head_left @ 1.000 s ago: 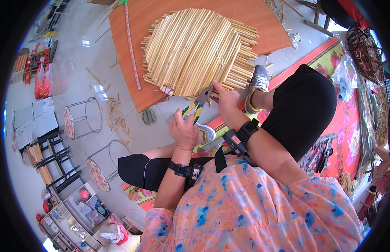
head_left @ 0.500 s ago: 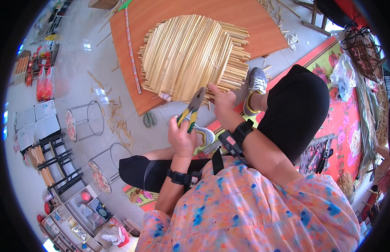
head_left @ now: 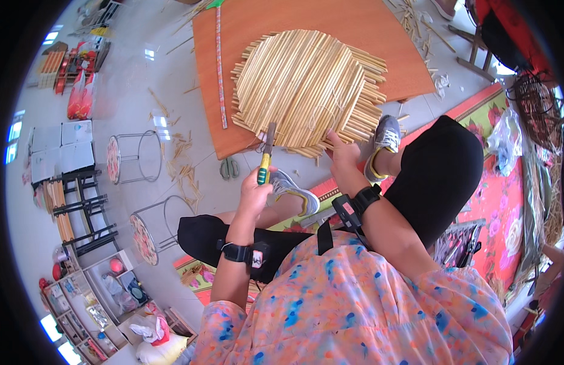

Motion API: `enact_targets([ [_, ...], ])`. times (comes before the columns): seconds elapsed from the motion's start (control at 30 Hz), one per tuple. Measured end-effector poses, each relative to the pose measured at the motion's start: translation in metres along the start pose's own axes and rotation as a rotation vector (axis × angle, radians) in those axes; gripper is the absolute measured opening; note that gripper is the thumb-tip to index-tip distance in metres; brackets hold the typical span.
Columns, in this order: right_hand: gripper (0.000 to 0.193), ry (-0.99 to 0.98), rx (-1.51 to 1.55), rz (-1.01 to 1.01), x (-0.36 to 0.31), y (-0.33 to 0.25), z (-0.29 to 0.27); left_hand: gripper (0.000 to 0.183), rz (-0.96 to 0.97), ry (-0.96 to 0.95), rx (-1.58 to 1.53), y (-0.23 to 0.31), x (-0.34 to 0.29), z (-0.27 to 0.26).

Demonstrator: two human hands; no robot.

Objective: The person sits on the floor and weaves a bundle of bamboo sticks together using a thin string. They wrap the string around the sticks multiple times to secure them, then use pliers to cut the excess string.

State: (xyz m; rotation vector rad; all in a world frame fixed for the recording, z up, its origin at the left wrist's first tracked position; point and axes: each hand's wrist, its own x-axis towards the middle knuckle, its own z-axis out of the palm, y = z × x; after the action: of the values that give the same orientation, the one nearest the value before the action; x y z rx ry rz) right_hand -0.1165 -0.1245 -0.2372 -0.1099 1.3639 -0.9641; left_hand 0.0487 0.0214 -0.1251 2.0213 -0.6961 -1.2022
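Observation:
Pliers (head_left: 265,165) with yellow and green handles are in my left hand (head_left: 255,196), seen nearly edge-on. Their dark jaws point away from me and overlap the near edge of a round mat of pale straw-like stalks (head_left: 294,88); whether they touch it I cannot tell. My right hand (head_left: 344,153) pinches the mat's near right edge, thumb on top. The stalks lie side by side in one layer over another, with uneven ends sticking out, most of all on the right. Thin loose strands curl on its right part.
Under the mat is an orange-brown board (head_left: 212,103) bearing a patterned stick (head_left: 220,67). Scissors (head_left: 229,168) lie on the floor beside cut stalk pieces (head_left: 183,164). Two round stools (head_left: 113,159) stand at left. A floral mat (head_left: 485,204) spreads at right, near my shoes (head_left: 388,132).
The pliers have turned from broadside to nearly edge-on and swung to point straight ahead. My right hand keeps its hold on the mat's edge. The whole view has shifted a little.

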Motion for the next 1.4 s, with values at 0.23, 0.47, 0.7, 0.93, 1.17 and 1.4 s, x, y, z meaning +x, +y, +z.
enact_targets([
  [0.23,0.046,0.037,-0.12,0.032,-0.001,0.006,-0.001,0.029,0.031,0.333,-0.127,-0.027,0.016,-0.061],
  [0.47,0.039,-0.062,-0.06,0.026,0.023,0.017,-0.015,0.036,0.053,0.699,0.782,-0.051,0.114,-0.093],
  [0.7,0.044,-0.014,-0.089,0.029,0.008,0.008,-0.01,0.044,0.108,0.765,0.844,-0.062,0.141,-0.075],
  [0.93,0.042,-0.002,-0.084,0.05,0.005,0.005,-0.008,0.045,0.209,0.744,0.889,-0.06,0.144,-0.073],
  [1.17,0.042,-0.013,-0.064,0.061,-0.001,0.004,-0.005,0.023,0.754,0.442,0.692,0.017,0.123,-0.018],
  [1.4,0.042,0.018,-0.063,0.063,-0.006,0.0,-0.001,0.008,0.653,0.181,0.934,0.039,0.103,0.068],
])
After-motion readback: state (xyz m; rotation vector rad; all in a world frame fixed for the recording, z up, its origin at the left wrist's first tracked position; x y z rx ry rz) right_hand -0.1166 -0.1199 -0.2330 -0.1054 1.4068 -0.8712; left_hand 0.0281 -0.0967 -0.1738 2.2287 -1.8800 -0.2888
